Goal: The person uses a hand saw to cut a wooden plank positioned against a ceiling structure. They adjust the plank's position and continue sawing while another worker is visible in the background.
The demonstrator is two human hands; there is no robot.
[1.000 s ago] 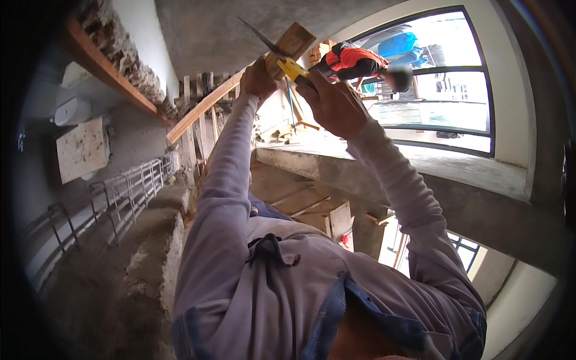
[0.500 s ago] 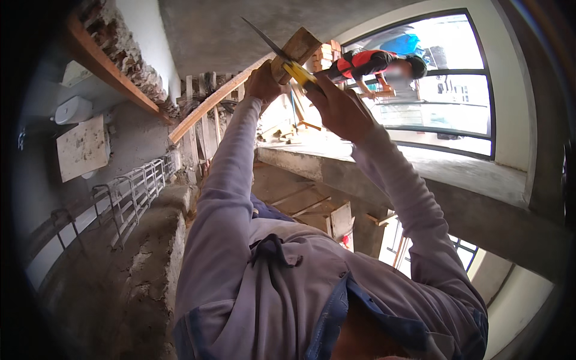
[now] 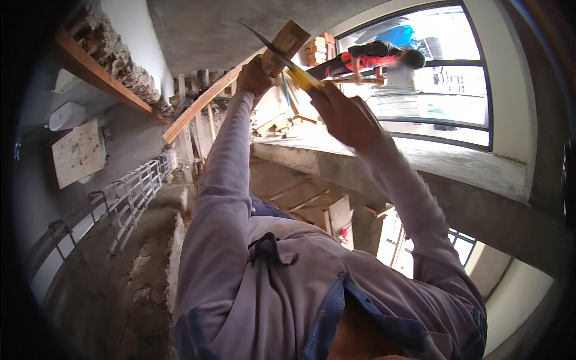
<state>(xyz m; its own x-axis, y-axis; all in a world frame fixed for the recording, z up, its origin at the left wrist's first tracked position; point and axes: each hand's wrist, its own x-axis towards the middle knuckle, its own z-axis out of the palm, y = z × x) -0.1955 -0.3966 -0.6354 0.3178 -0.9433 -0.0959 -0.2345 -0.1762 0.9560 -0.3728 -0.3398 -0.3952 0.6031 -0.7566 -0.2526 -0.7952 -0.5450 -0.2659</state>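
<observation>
High in the view, my left hand [image 3: 257, 79] is wrapped round a short piece of timber [image 3: 293, 39], which points up and to the right. My right hand [image 3: 349, 117] grips a handsaw by its yellow handle [image 3: 304, 79]. The narrow dark saw blade [image 3: 259, 37] lies slantwise across the timber, and its tip sticks out past the wood at the upper left. Whether the teeth have cut into the wood cannot be seen. Both arms are stretched out in front of me.
A long wooden beam [image 3: 207, 108] runs diagonally beside my left hand. Rebar cages [image 3: 135, 195] stand at left above rough concrete. A concrete ledge [image 3: 384, 177] crosses below my right forearm. Another person in a red vest [image 3: 375, 55] works near the large window, by stacked bricks [image 3: 317, 50].
My right hand has drawn back a little toward the lower right with the saw. The left hand keeps its hold on the timber. The other person's arms have shifted.
</observation>
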